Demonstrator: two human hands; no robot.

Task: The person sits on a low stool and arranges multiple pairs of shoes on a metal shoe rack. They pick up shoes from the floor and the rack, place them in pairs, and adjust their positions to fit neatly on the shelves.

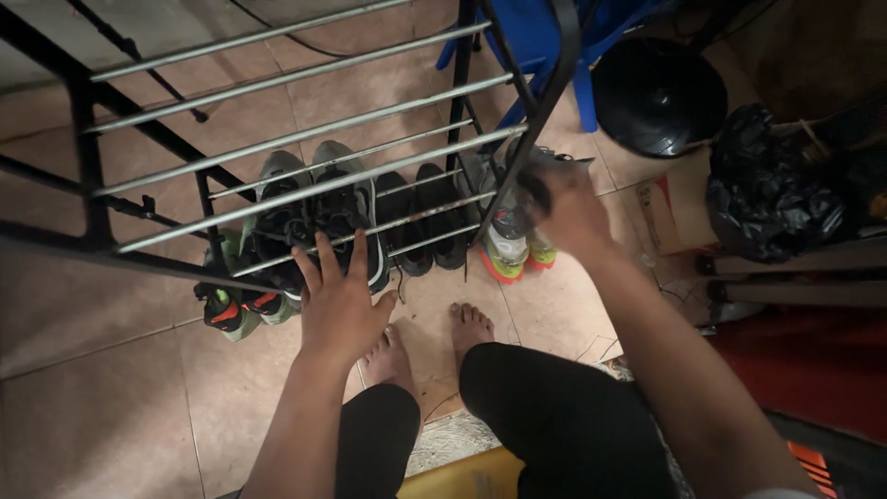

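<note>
Shoes (319, 222) sit under the rack's bars (305, 139); my left hand (340, 298) rests spread on them, my right hand (568, 208) grips a grey-orange pair (508, 249).

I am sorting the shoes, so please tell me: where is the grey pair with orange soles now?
The grey pair stands on the floor at the right end of the shoe rack, beside the black shoes, under the right hand.

Brown cardboard box (682, 208), open, right by black bag (771, 189).
</note>
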